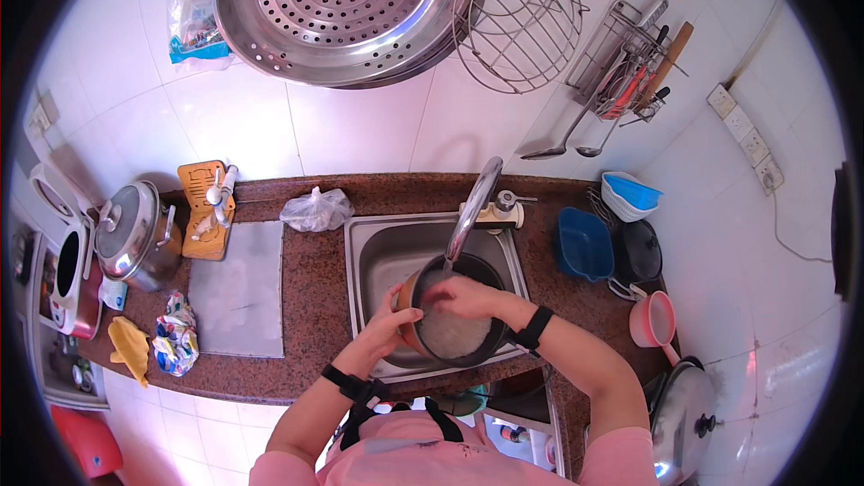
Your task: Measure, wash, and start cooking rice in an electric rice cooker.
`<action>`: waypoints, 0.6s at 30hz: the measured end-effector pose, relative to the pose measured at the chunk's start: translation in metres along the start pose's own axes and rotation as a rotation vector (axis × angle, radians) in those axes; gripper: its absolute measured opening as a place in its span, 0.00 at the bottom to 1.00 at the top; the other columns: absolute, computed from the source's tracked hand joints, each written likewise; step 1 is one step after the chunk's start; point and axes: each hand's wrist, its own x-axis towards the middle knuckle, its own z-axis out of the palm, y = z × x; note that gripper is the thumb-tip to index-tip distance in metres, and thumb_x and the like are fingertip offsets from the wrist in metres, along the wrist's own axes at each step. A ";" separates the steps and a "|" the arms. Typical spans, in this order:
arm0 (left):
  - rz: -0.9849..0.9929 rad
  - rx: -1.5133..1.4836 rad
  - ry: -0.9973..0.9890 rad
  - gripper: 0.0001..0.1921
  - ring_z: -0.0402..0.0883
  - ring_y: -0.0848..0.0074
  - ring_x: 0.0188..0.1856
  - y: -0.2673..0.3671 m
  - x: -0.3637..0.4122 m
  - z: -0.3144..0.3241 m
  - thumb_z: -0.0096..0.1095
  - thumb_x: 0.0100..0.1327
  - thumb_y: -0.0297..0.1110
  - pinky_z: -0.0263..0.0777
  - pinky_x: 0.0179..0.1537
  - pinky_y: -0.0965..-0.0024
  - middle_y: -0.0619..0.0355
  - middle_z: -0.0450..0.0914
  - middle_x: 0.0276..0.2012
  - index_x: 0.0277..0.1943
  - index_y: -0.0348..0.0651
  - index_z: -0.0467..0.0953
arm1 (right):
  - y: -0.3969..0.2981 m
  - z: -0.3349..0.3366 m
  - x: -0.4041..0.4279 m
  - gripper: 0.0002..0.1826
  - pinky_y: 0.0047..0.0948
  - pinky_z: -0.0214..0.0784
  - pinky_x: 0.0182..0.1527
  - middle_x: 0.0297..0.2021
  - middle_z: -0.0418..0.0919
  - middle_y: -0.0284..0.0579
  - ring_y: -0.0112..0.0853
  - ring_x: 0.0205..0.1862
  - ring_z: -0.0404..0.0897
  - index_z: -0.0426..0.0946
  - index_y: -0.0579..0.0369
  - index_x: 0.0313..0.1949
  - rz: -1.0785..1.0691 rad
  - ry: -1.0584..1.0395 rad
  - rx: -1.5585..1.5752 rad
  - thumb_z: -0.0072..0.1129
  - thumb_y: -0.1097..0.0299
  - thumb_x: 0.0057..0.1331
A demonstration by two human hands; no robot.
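A round pot (496, 270) with a dark inside and a brown outer wall is held tilted over a stainless steel sink (395, 253). Pale grains, apparently rice, lie in cloudy water (455, 334) in it. My left hand (395, 319) grips the pot's left wall, thumb over the rim. Inside the pot, my right hand (459, 297) has its fingers curled at the grains; whether they hold any is not clear. Directly above the pot ends the spout of a chrome faucet (474, 209), its tip close to my right hand.
Left of the sink are a knotted plastic bag (317, 209), a grey metal sheet (236, 290), a lidded steel pot (135, 236) and cloths (175, 337). At right stand a blue basin (584, 244), a black lidded pan (638, 250) and a pink dipper (652, 319). Steamer trays (351, 7) hang above.
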 end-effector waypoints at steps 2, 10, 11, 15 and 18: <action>0.005 0.061 0.041 0.49 0.66 0.60 0.55 0.008 -0.003 0.004 0.69 0.47 0.27 0.67 0.46 0.42 0.47 0.63 0.55 0.68 0.47 0.43 | 0.022 -0.008 0.002 0.25 0.35 0.64 0.56 0.48 0.75 0.54 0.43 0.53 0.73 0.68 0.59 0.56 0.004 0.283 -0.653 0.57 0.66 0.59; 0.083 0.070 0.067 0.49 0.71 0.65 0.51 0.007 0.003 -0.006 0.70 0.46 0.26 0.70 0.45 0.53 0.48 0.67 0.52 0.68 0.47 0.44 | 0.055 0.036 0.016 0.40 0.34 0.57 0.62 0.54 0.69 0.54 0.43 0.58 0.68 0.64 0.56 0.60 0.197 0.350 -0.390 0.66 0.53 0.50; 0.089 0.061 0.071 0.49 0.71 0.65 0.50 0.006 0.004 -0.008 0.70 0.46 0.26 0.70 0.43 0.54 0.49 0.67 0.51 0.68 0.47 0.44 | 0.055 0.034 0.017 0.40 0.34 0.57 0.62 0.54 0.69 0.54 0.43 0.58 0.68 0.64 0.56 0.60 0.195 0.346 -0.391 0.66 0.53 0.50; 0.072 0.043 0.110 0.48 0.72 0.68 0.46 0.008 0.005 -0.010 0.69 0.47 0.28 0.69 0.40 0.56 0.50 0.68 0.48 0.68 0.47 0.44 | 0.034 0.002 0.023 0.32 0.36 0.60 0.60 0.54 0.69 0.56 0.46 0.57 0.69 0.67 0.55 0.57 0.125 0.084 -0.298 0.63 0.59 0.53; 0.052 0.064 0.098 0.48 0.71 0.70 0.42 0.008 0.007 -0.013 0.69 0.48 0.29 0.68 0.41 0.56 0.52 0.69 0.46 0.68 0.48 0.44 | 0.045 -0.004 0.026 0.29 0.38 0.63 0.57 0.52 0.71 0.59 0.48 0.56 0.70 0.68 0.56 0.57 0.105 0.315 -0.513 0.60 0.61 0.56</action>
